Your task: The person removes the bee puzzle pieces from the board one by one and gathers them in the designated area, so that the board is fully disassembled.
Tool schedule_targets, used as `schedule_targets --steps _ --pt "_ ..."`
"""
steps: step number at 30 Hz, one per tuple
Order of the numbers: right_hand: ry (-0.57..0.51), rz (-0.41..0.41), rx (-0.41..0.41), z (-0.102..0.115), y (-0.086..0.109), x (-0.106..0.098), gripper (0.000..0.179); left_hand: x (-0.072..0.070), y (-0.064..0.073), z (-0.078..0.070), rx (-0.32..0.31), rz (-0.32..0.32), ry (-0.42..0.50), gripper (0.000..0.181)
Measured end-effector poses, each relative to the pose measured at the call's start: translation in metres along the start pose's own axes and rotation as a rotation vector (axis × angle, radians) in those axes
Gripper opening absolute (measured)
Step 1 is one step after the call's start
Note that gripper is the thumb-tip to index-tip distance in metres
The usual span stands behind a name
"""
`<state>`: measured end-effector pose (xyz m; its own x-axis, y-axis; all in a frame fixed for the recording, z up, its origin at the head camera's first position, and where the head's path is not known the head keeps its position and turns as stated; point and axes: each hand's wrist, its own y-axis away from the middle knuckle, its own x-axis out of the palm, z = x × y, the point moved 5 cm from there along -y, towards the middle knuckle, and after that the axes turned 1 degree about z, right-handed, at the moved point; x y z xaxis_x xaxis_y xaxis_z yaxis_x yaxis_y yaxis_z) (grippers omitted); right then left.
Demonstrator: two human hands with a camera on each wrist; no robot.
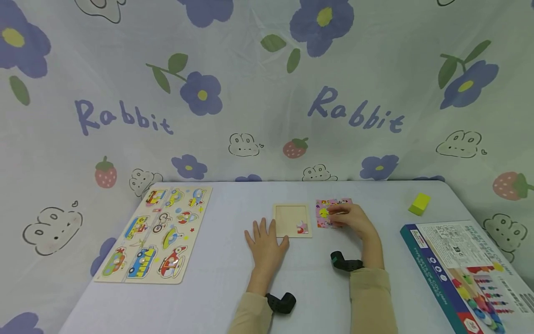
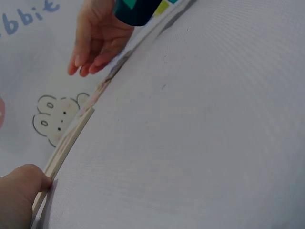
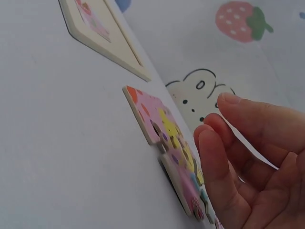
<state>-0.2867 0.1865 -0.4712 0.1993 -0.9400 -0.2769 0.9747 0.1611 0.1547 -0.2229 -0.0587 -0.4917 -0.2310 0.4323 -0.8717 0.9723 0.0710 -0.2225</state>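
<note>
A small wooden puzzle tray (image 1: pixel 285 220) lies mid-table, with one pink puzzle piece (image 1: pixel 302 227) in its lower right corner. My left hand (image 1: pixel 265 248) spreads its fingers at the tray's left and near edges. In the left wrist view its thumb (image 2: pixel 35 179) touches the tray's edge. Right of the tray lie several pink and yellow puzzle pieces (image 1: pixel 322 212), seemingly joined together. My right hand (image 1: pixel 358 223) hovers over them with bent fingers. Nothing shows between its thumb and fingertips (image 3: pixel 231 98) in the right wrist view. It partly hides the pieces in the head view.
On the left lies a wooden vehicle puzzle board (image 1: pixel 156 236). A large flat box (image 1: pixel 463 264) occupies the right side, with a yellow block (image 1: pixel 419 204) behind it. Flower-and-rabbit cloth (image 1: pixel 258 102) hangs behind the table. Each wrist wears a black camera (image 1: pixel 282 303).
</note>
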Motion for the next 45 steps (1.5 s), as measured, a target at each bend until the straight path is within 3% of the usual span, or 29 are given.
schedule_targets --steps 7,11,27,45 --pt "0.066 0.010 -0.018 0.005 -0.005 0.013 0.033 0.001 0.000 0.000 0.004 -0.009 -0.005 0.060" --pt "0.053 0.031 -0.011 0.009 -0.006 0.021 0.032 0.001 0.000 0.000 0.007 -0.016 -0.008 0.059" --pt "0.128 0.174 -0.075 0.020 -0.013 0.058 0.029 0.001 0.000 0.001 0.007 -0.005 -0.021 0.059" --pt "0.148 0.204 0.003 0.014 -0.017 0.071 0.028 0.004 -0.001 0.002 0.013 -0.024 -0.034 0.058"
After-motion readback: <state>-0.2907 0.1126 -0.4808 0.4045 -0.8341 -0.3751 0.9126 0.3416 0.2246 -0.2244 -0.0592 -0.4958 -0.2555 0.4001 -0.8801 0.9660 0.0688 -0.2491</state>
